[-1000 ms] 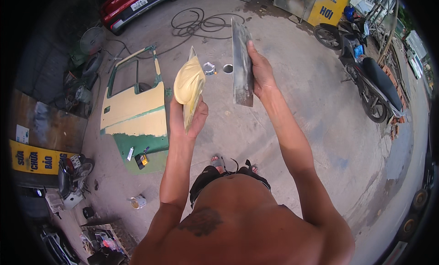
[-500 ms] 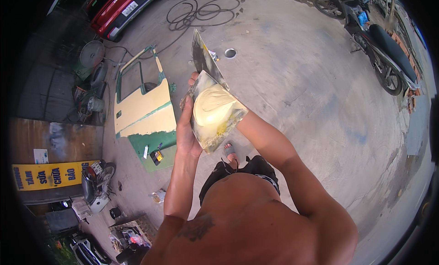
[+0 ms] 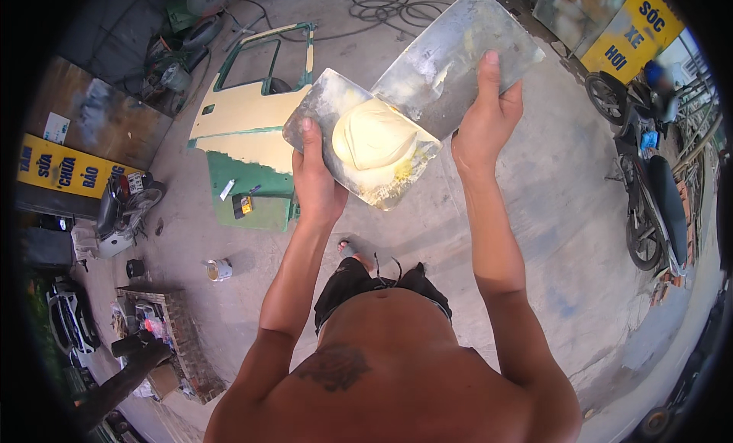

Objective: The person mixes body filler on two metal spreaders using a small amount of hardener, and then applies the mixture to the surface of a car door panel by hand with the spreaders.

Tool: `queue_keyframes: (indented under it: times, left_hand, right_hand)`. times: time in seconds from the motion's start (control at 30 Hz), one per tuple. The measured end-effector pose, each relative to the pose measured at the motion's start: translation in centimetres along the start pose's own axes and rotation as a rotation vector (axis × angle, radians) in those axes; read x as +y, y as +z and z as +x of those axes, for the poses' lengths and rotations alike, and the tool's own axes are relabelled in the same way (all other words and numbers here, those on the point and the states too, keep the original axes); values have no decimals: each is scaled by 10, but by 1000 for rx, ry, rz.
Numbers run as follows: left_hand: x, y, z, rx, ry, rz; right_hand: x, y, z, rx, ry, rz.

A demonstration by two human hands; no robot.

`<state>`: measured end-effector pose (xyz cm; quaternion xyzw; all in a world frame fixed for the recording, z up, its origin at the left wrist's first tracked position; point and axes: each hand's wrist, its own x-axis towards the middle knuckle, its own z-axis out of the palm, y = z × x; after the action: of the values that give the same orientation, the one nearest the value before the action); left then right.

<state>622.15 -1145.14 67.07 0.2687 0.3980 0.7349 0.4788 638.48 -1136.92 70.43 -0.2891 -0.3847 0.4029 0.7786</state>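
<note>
My left hand (image 3: 314,179) grips a flat metal plate (image 3: 321,107) that carries a mound of pale yellow putty (image 3: 372,135). My right hand (image 3: 482,118) holds a second, wider metal spreader plate (image 3: 450,57) by its lower edge. Its edge rests against the putty plate just above the mound. Both plates are raised in front of my chest, tilted toward me. Smears of dried putty mark both surfaces.
A green vehicle door (image 3: 248,130) coated in yellow putty lies on the concrete floor at the left, a small tool (image 3: 243,205) on it. A tin can (image 3: 218,270) stands near it. Motorbikes (image 3: 649,191) are parked at the right, coiled cable (image 3: 389,0) at the top.
The two plates have come together and turned face up toward me; earlier the right hand held its plate apart and edge-on. The view has shifted over the floor.
</note>
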Motion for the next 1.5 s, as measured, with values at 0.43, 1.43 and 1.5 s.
queue_keyframes:
  times: [0.43, 1.43, 1.5]
  left_hand:
    - [44, -109, 91, -45, 130, 64]
    - [76, -75, 307, 161, 163, -278]
    - [69, -58, 318, 302, 193, -170]
  right_hand:
    - [97, 73, -59, -206, 623, -105]
    - [192, 262, 166, -265, -100, -111]
    - [201, 275, 171, -266, -60, -33]
